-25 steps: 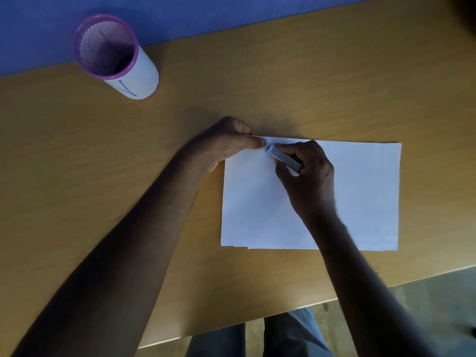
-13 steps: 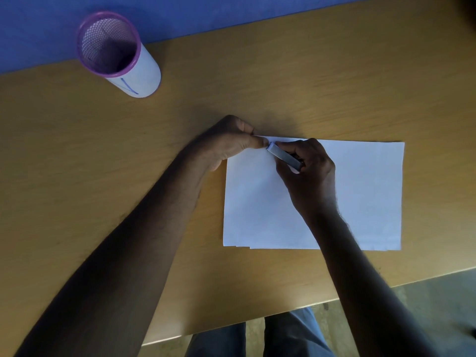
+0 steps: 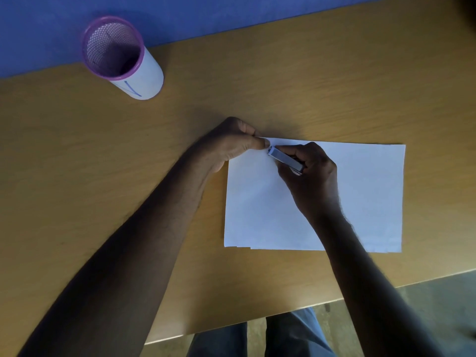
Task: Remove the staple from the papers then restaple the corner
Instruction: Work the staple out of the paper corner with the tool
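A stack of white papers (image 3: 360,197) lies flat on the wooden table (image 3: 283,81). My left hand (image 3: 231,145) pinches the papers' top left corner between thumb and fingers. My right hand (image 3: 311,179) rests on the sheet and grips a small grey metal stapler (image 3: 284,158), whose front tip points at that corner, right beside my left thumb. The staple itself is hidden by the fingers and the tool.
A purple mesh pen holder (image 3: 121,57) with a white paper wrap stands at the table's back left, beside a blue surface (image 3: 231,11). The table's near edge runs diagonally at the lower right, with the floor and my knees below it.
The stapler's tip has crept slightly closer to the corner held by my left hand. The papers and both arms otherwise stay in place.
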